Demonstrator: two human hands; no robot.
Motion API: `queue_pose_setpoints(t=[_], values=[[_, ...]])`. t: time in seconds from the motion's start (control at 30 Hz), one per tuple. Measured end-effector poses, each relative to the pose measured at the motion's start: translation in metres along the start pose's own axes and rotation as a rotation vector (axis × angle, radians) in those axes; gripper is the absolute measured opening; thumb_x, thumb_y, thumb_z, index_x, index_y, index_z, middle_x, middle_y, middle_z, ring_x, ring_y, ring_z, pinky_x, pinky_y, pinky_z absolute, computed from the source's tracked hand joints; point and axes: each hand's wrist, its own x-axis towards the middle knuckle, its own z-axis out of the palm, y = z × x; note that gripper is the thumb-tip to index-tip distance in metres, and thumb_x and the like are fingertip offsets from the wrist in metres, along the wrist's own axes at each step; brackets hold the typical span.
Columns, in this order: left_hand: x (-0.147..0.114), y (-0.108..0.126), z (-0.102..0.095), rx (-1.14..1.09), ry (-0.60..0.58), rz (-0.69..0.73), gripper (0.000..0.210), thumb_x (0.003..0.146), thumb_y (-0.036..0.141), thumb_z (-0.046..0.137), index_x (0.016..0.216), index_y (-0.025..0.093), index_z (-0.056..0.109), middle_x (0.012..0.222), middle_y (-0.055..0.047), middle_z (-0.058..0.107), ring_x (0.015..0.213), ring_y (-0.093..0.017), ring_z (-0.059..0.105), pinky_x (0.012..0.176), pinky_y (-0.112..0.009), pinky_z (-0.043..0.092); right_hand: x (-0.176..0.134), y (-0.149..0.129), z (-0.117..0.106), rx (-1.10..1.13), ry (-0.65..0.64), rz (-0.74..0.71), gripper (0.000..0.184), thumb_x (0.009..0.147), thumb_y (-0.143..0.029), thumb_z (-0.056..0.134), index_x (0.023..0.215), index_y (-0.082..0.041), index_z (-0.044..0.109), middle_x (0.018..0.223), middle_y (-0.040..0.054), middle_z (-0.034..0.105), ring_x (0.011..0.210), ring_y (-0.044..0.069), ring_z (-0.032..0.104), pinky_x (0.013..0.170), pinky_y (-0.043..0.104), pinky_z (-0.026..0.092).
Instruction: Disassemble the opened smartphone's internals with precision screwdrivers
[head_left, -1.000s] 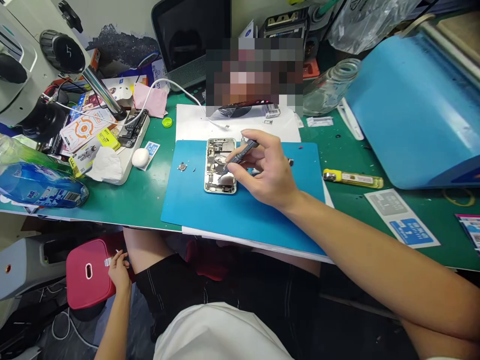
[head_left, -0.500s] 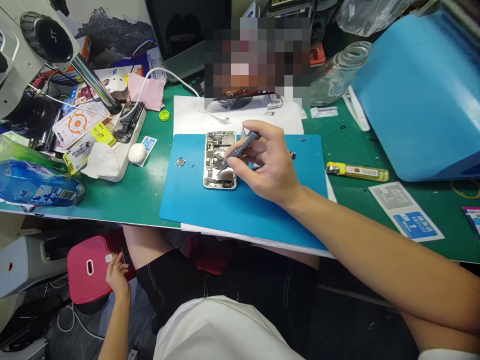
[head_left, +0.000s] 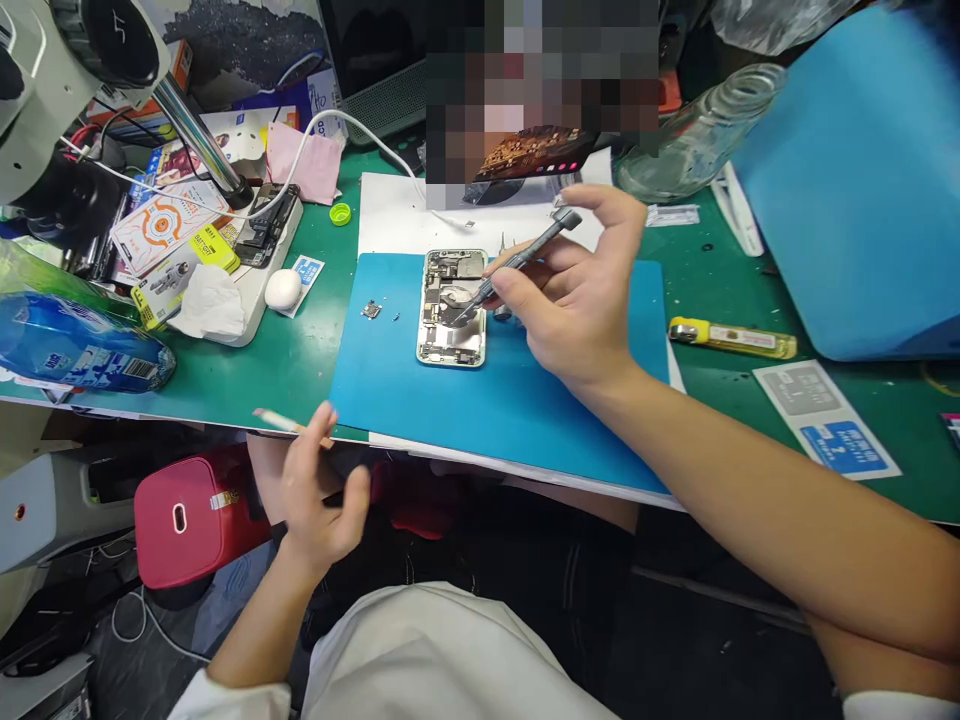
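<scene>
My right hand (head_left: 592, 305) grips a slim dark screwdriver (head_left: 529, 252), tilted so that its tip is over an opened phone (head_left: 452, 350). The phone lies on a blue mat (head_left: 405, 405) with its inner parts showing. I cannot tell if the tip touches it. A small metal piece shows near the right fingers, partly hidden behind them. My left hand (head_left: 319, 510) is raised at the table's front edge, a cigarette (head_left: 277, 421) between two fingers, thumb apart. Left of the phone, a small square part (head_left: 371, 310) and tiny bits rest on the mat.
On the left stand a microscope (head_left: 120, 40), battery boxes, a white rounded object (head_left: 283, 290) and a blue bottle pack (head_left: 75, 355). Rightward are a yellow cutter (head_left: 731, 338), a glass jar (head_left: 697, 140) and a large blue object (head_left: 855, 200). A red box (head_left: 187, 530) stands below.
My left hand has come up from beside the red box to the table edge, showing the cigarette. My right hand has lifted slightly, and the screwdriver has moved up with it.
</scene>
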Motion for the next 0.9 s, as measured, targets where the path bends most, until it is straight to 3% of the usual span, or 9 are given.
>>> queue_pose_setpoints(t=[0.07,0.13,0.3,0.37,0.6,0.9], values=[[0.037,0.02,0.022,-0.018,-0.145,0.043,0.075,0.101,0.025,0.061,0.167,0.022,0.025,0.161,-0.019,0.049,0.138,-0.029,0.061,0.115,-0.045,0.053,-0.001,-0.002,0.0,-0.024,0.001,-0.026,0.057,0.1,-0.036,0.069,0.146,-0.04,0.036,0.101,0.0004,0.075,0.082,0.018,0.076,0.069,0.032,0.069],[0.066,0.03,0.04,0.005,-0.227,0.075,0.074,0.103,0.026,0.057,0.168,0.021,0.021,0.16,-0.019,0.05,0.139,-0.028,0.06,0.115,-0.043,0.052,-0.003,-0.006,0.002,-0.043,-0.029,-0.062,0.056,0.1,-0.036,0.069,0.146,-0.039,0.038,0.101,0.0006,0.075,0.082,0.019,0.076,0.069,0.034,0.069],[0.103,0.024,0.073,0.049,-0.306,-0.005,0.069,0.101,0.021,0.051,0.165,0.019,0.025,0.159,-0.017,0.053,0.117,-0.025,0.067,0.107,-0.041,0.054,-0.008,-0.014,0.004,-0.067,-0.137,-0.153,0.06,0.099,-0.033,0.07,0.15,-0.036,0.037,0.11,0.0025,0.073,0.086,0.019,0.075,0.069,0.034,0.068],[0.111,0.02,0.08,0.052,-0.339,-0.035,0.07,0.099,0.019,0.05,0.165,0.018,0.025,0.158,-0.017,0.053,0.116,-0.026,0.066,0.107,-0.042,0.054,-0.009,-0.016,0.004,-0.075,-0.155,-0.171,0.06,0.1,-0.03,0.069,0.15,-0.037,0.038,0.115,0.0028,0.071,0.087,0.018,0.075,0.068,0.034,0.069],[0.126,0.022,0.091,0.071,-0.385,-0.058,0.068,0.098,0.018,0.051,0.162,0.019,0.028,0.161,-0.015,0.05,0.147,-0.031,0.05,0.121,-0.048,0.044,-0.011,-0.013,0.002,-0.174,-0.181,-0.185,0.061,0.1,-0.028,0.067,0.151,-0.036,0.036,0.137,0.0064,0.06,0.093,0.019,0.075,0.068,0.034,0.07],[0.124,0.015,0.097,0.059,-0.378,-0.03,0.063,0.103,0.025,0.048,0.163,0.02,0.026,0.159,-0.015,0.052,0.145,-0.032,0.052,0.121,-0.051,0.044,-0.01,-0.014,0.004,-0.147,-0.209,-0.201,0.068,0.098,-0.024,0.067,0.154,-0.042,0.034,0.139,0.0039,0.06,0.093,0.017,0.076,0.073,0.032,0.07]])
